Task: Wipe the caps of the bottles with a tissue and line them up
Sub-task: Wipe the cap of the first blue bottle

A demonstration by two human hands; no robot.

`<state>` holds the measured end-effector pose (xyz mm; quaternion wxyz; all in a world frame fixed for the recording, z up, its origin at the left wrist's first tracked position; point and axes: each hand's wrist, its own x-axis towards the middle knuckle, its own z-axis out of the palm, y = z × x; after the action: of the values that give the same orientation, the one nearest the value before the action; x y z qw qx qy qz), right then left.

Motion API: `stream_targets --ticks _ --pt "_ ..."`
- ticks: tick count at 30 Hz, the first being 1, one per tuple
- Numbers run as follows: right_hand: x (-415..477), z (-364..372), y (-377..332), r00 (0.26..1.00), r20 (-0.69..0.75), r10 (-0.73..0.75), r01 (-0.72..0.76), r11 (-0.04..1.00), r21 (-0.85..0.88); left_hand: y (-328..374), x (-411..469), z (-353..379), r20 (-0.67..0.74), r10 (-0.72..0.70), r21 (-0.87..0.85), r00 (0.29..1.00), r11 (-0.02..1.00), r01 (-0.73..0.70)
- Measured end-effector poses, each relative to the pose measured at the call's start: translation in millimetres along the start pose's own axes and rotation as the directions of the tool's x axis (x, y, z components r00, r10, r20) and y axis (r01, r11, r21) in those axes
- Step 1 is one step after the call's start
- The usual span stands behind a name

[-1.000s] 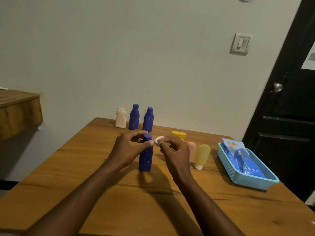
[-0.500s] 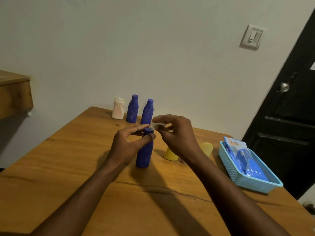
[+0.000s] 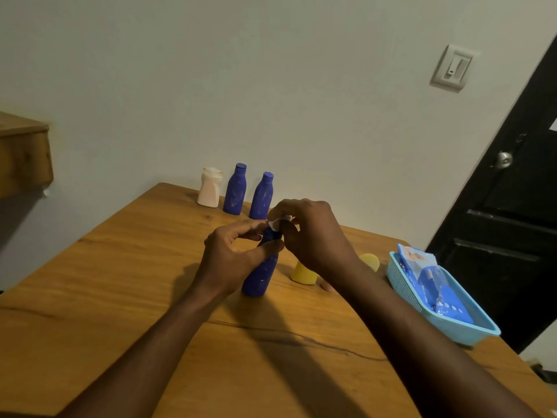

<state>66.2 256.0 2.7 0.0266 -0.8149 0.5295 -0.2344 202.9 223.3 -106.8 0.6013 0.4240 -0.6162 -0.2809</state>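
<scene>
the left hand (image 3: 232, 257) grips the bottle (image 3: 260, 276) so it won't tip. right beside it, the right hand (image 3: 313, 233) pinches a tissue (image 3: 275, 224) on the cap (image 3: 272, 235) to wipe.

My bare left forearm (image 3: 156, 336) and right forearm (image 3: 401, 324) reach forward from the bottom edge and converge in front of me. My left hand (image 3: 232, 257) grips the neck of the blue bottle (image 3: 259, 277), thumb across the near side, index finger stretched along the far side. My right hand (image 3: 313, 236), its back toward me, curls its fingers down and pinches a white tissue (image 3: 275, 224) at the bottle's top.
</scene>
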Motion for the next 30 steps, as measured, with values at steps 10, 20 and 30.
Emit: stream_targets --ticks 10,20,30 --pt "-3.5 -0.4 11.7 0.997 -0.053 0.05 -0.042 0.989 0.142 4.1 -4.1 1.9 0.018 0.007 -0.019 1.0 1.0 -0.007" --pt "-8.7 6.2 14.7 0.996 -0.086 0.007 0.014 0.972 0.234 1.7 -2.9 0.6 0.001 0.026 -0.01 1.0 1.0 -0.026" --pt "-5.9 13.1 11.1 0.996 -0.092 -0.013 0.03 0.981 0.19 2.7 -5.6 1.5 -0.017 0.007 -0.006 1.0 1.0 -0.007"
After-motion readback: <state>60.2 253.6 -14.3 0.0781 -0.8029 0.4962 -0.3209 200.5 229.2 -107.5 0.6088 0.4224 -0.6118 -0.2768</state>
